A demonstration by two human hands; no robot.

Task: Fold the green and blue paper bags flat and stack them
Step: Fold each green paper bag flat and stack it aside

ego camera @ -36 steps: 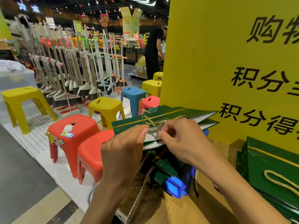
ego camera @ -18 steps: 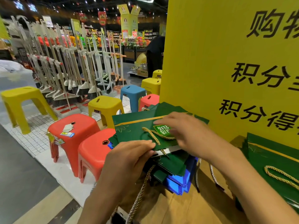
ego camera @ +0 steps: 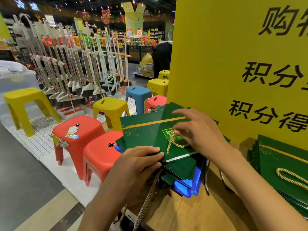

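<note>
- Uppermost, a green paper bag (ego camera: 150, 130) lies flat on a stack of green and blue bags (ego camera: 186, 187), at the left end of a wooden counter (ego camera: 183, 214).
- Its gold rope handle (ego camera: 173, 144) loops across its printed face.
- The left hand (ego camera: 138, 164) grips the bag's near edge, fingers curled over it.
- The right hand (ego camera: 198, 135) rests on the bag over the handle, forefinger stretched out and the others bent; I cannot tell whether it pinches the cord.
- A second pile of green bags (ego camera: 283, 164) lies to the right, below a yellow sign (ego camera: 216, 64).
- Red stools (ego camera: 80, 130) stand just beside the counter, with brooms (ego camera: 75, 72) beyond.
</note>
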